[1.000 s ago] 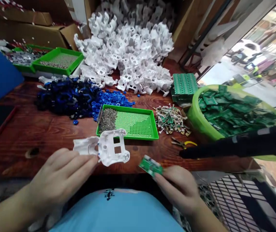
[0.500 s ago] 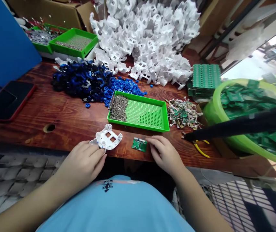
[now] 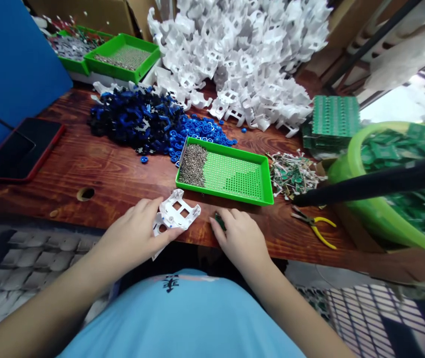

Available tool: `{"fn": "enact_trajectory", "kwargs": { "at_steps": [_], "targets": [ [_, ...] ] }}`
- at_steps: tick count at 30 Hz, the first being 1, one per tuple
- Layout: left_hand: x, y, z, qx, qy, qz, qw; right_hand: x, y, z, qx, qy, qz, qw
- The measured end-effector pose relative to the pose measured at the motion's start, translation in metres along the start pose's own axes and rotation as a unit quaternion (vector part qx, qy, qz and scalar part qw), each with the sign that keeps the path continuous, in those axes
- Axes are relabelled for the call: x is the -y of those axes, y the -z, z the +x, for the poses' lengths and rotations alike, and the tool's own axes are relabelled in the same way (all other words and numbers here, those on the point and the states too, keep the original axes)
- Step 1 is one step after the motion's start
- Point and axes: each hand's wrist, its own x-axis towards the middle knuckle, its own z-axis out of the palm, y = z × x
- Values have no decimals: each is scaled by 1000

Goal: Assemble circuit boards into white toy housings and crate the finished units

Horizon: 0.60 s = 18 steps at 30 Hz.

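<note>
Blue shirt [image 3: 182, 318] at the bottom, cut off by the frame. Left hand [image 3: 137, 231] near the front edge of the wooden table [image 3: 123, 194], pinching white casing [image 3: 171, 217] between thumb and fingers; two square windows visible, lower end partly behind the thumb. Right hand [image 3: 244, 238] to its right, thumb and fingers curled about green circuit board [image 3: 218, 221], only a sliver showing at the table front (cannot tell if gripped or just covered). Yellow-handled pliers [image 3: 313, 223] farther right, lying on the wood. Behind the hands: green tray [image 3: 227, 195], small metal parts [image 3: 193, 166] heaped at its left end, too fine to identify. Beside it, tangle of small pieces [image 3: 296, 174], partly behind black bar [image 3: 376, 181]. Same bar across lime tub [image 3: 354, 149] of green boards, right side cut off. Farther back: blue rings [image 3: 201, 132], dark blue and black parts [image 3: 133, 117], individual shapes hard to separate. At the far side, pile of white shells [image 3: 234, 59], top out of frame
</note>
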Motion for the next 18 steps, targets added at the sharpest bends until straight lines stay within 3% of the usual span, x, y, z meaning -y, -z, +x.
{"fn": "enact_trajectory", "kwargs": {
  "at_steps": [6,11,15,18],
  "targets": [
    [-10,-1,10,50,9,-77,996,-6,-3,-10,15,45,40,998],
    [-14,-1,6,80,47,-170,981,-20,-11,-25,-16,69,70,995],
    [-18,-1,4,116,69,-277,951,-24,-13,-32,-60,29,79,995],
    [-25,-2,2,157,75,-375,911,-25,-13,-34,-83,-9,84,993]
  ]
}}
